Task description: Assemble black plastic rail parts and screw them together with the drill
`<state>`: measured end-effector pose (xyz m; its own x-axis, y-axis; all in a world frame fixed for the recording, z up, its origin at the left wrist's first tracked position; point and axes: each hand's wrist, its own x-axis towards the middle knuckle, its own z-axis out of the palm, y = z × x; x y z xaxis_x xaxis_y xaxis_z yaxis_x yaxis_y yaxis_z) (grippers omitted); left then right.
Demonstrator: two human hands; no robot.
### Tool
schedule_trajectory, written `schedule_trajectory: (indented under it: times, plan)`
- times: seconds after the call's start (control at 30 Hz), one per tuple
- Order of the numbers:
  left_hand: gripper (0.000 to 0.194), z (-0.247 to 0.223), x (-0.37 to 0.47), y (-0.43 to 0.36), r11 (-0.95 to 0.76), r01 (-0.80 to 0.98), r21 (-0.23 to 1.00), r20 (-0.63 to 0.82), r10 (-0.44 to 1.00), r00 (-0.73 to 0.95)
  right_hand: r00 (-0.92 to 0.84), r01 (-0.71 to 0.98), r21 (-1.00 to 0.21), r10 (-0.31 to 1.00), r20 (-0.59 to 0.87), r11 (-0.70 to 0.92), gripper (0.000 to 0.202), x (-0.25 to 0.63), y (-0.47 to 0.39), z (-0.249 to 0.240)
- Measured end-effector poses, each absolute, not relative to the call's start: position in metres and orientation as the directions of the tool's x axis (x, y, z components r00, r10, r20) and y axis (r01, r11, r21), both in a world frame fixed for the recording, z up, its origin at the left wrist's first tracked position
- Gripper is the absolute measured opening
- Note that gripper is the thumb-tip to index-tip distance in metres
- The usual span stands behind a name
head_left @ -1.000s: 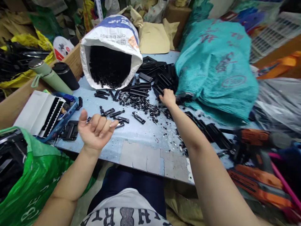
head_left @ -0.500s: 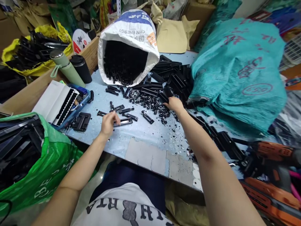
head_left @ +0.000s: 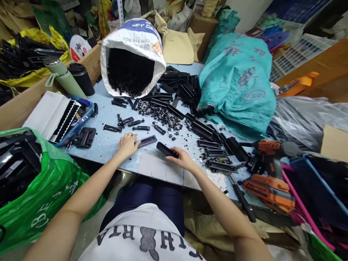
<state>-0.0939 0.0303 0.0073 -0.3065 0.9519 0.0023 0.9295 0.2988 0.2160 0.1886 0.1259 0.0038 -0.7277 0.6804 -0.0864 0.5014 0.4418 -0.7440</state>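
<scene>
My left hand (head_left: 127, 145) is closed, its fingers on the near end of a long, narrow black plastic bar (head_left: 148, 140) lying at a slant on the blue worktop. To its right, my right hand (head_left: 181, 158) grips a second black plastic strip (head_left: 164, 148), thicker and rounded at its end, held over the grey pad (head_left: 152, 165). The two pieces are apart. Several small black link-shaped parts (head_left: 141, 128) lie just beyond my left hand. Farther off spreads a heap of screws and small black knobs (head_left: 160, 114).
A white sack (head_left: 160, 69) of black parts lies on its side at the back, beside a teal sack (head_left: 233, 83). Black strips (head_left: 203, 128) pile along the right. An orange cordless drill (head_left: 269, 181) and a screwdriver (head_left: 243, 203) lie right. Left are a green bag (head_left: 59, 181) and a flask (head_left: 63, 78).
My right hand has come back from the heap toward the near edge with a black plastic strip. My left hand has closed on the bar's end. The view has swung right.
</scene>
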Motion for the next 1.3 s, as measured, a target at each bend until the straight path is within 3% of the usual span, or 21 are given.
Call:
schedule_trajectory:
  times: [0.1, 0.2, 0.27, 0.4, 0.5, 0.57, 0.63, 0.7, 0.8, 0.9, 1.03, 1.3]
  plan:
    - [0.039, 0.012, -0.107, 0.055, 0.41, 0.894, 0.178, 0.134, 0.89, -0.435, -0.689, 0.563, -0.738, 0.705, -0.17, 0.372, 0.049, 0.199, 0.104, 0.001]
    - [0.031, 0.013, -0.122, 0.084, 0.365, 0.924, 0.115, 0.11, 0.92, -0.377, -0.624, 0.57, -0.801, 0.731, -0.276, 0.183, 0.049, 0.201, 0.092, 0.001]
    - [0.029, 0.012, -0.128, 0.098, 0.319, 0.942, 0.106, 0.065, 0.943, -0.327, -0.601, 0.562, -0.814, 0.75, -0.277, 0.15, 0.048, 0.201, 0.088, 0.001]
    - [0.03, 0.015, -0.127, 0.104, 0.373, 0.917, 0.141, 0.068, 0.92, -0.385, -0.571, 0.566, -0.775, 0.812, -0.123, 0.281, 0.045, 0.204, 0.086, 0.0]
    - [0.028, 0.028, -0.117, 0.08, 0.36, 0.893, 0.27, 0.159, 0.898, -0.41, -0.529, 0.549, -0.719, 0.843, 0.097, 0.427, 0.039, 0.208, 0.086, 0.001]
    - [0.025, 0.041, -0.101, 0.052, 0.252, 0.911, 0.326, 0.201, 0.924, -0.327, -0.478, 0.619, -0.583, 0.842, 0.252, 0.526, 0.037, 0.209, 0.083, 0.001]
    - [0.022, 0.053, -0.079, 0.021, 0.141, 0.951, 0.274, 0.161, 0.969, -0.19, -0.494, 0.704, -0.39, 0.804, 0.331, 0.593, 0.039, 0.211, 0.075, 0.001]
    - [0.018, 0.06, -0.054, -0.003, 0.095, 0.983, 0.16, 0.014, 0.995, -0.098, -0.616, 0.678, -0.268, 0.728, 0.3, 0.684, 0.037, 0.213, 0.062, -0.002]
    - [0.015, 0.059, -0.02, -0.019, 0.01, 0.996, 0.093, -0.172, 0.985, 0.007, -0.77, 0.544, -0.247, 0.594, 0.234, 0.802, 0.034, 0.213, 0.044, -0.01]
    - [0.016, 0.047, 0.002, -0.014, -0.065, 0.98, 0.187, -0.083, 0.993, 0.082, -0.792, 0.529, -0.239, 0.575, 0.205, 0.814, 0.04, 0.204, 0.043, -0.019]
    - [0.022, 0.034, 0.007, -0.011, -0.056, 0.957, 0.284, 0.032, 0.998, 0.049, -0.839, 0.49, -0.229, 0.527, 0.137, 0.841, 0.035, 0.169, 0.081, -0.023]
    - [0.014, 0.079, -0.008, -0.04, -0.066, 0.976, 0.207, -0.032, 0.997, 0.074, -0.724, 0.645, -0.178, 0.669, 0.17, 0.743, 0.04, 0.15, 0.129, 0.005]
